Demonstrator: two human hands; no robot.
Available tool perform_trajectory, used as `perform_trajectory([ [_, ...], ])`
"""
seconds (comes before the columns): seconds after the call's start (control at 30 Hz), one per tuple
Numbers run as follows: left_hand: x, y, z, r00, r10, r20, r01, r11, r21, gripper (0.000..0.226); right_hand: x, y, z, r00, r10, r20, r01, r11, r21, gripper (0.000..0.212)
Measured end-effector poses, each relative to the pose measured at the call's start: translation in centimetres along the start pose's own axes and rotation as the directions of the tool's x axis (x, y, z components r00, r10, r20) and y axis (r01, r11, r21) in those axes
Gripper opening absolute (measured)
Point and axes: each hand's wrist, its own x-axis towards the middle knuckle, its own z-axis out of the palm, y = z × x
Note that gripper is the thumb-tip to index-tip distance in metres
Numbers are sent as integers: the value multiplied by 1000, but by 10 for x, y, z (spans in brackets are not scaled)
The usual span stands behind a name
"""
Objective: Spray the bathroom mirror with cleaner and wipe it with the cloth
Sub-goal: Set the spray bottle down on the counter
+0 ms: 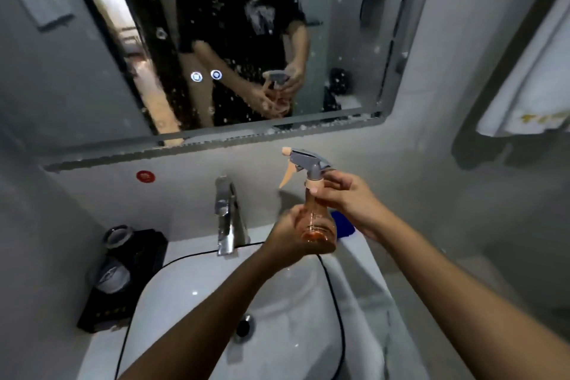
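In the head view, you are holding the spray bottle (316,213) over the right part of the sink (185,302), just below the mirror (339,40). Your left hand (290,236) is cupping the round lower body from the left and below, with the fingers curled around it. Your right hand (345,197) is pinching the neck, right under the grey spray head; no finger is lying on the pale trigger yet.

The bottle is looking like thin clear plastic with only a little orange liquid at the bottom, so I am judging it light and a bit top-heavy. The round body is probably slippery when wet. I would take it by the neck, where the right hand is sitting now, so that the index finger is reaching the trigger.

The nozzle is pointing left and up, toward the mirror's lower edge. The glass is already carrying many white specks.

Some things are hard to make out. A blue thing (342,222) is lying on the surface behind the bottle, mostly hidden by the bottle and your right hand; it may be the cloth, but I cannot tell. The whole picture is blurred. A white towel (524,95) is cut off at the right edge.
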Motion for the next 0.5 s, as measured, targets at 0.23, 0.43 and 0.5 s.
perform_trajectory([
  [0.23, 38, -29, 70, 990, -64, 128, 58, 997, 54, 72, -14, 33, -80, 998, 62, -12, -63, 992, -107, 25],
  [0.43, 61, -75, 130, 980, -162, 116, 154, 985, 77, 81, -24, 88, -137, 985, 163, -51, -168, 980, -110, 28],
  [0.5, 67, -91, 151, 978, -186, 92, 181, 982, 55, 76, -26, 109, -153, 977, 207, -51, -211, 973, -89, 30],
])
